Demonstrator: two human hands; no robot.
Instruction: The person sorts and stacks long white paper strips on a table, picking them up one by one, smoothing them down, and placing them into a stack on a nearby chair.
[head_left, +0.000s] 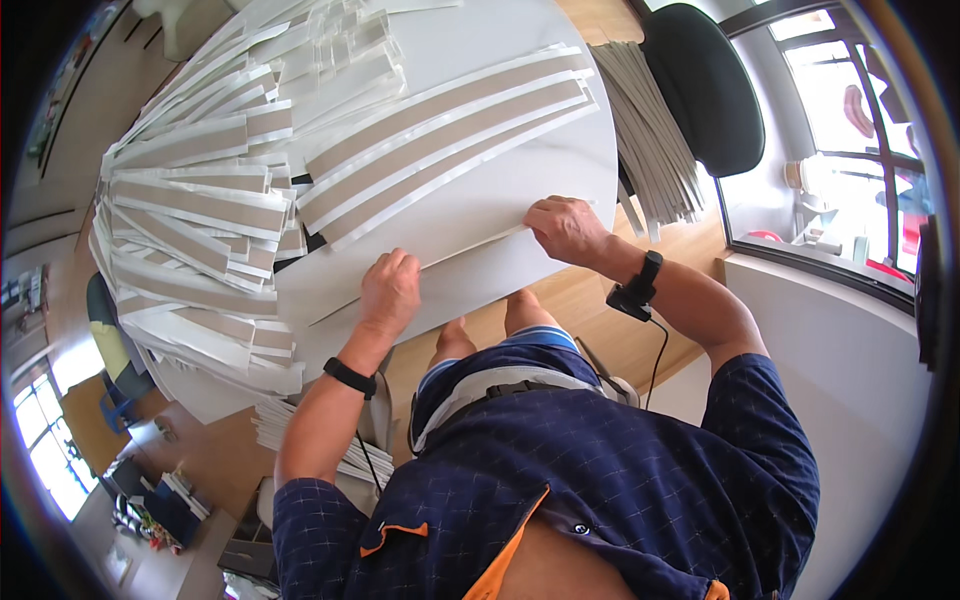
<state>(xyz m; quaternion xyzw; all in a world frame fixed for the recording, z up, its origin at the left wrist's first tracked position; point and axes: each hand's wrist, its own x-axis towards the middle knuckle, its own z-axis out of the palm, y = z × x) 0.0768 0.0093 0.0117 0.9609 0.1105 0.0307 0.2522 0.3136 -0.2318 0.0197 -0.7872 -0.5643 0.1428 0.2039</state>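
Observation:
A long, thin pale strip (472, 245) stretches across the white tabletop (480, 199) in front of me, seen almost edge-on. My left hand (391, 287) pinches it left of its middle, and its narrow dark-looking end reaches out beyond that hand. Toward its right end my right hand (564, 227) grips it with curled fingers; the fingertips are partly hidden. Just beyond the hands, several long taupe strips with white borders (450, 142) lie side by side on the table. Both wrists carry black bands.
Overlapping piles of taupe-and-white strips (199, 206) cover the table's left side. Translucent white strips (341, 56) lie at the back. A bundle of narrow taupe strips (649, 127) hangs beside a black chair backrest (705, 90). More white strips (360, 457) sit below the table's near left edge.

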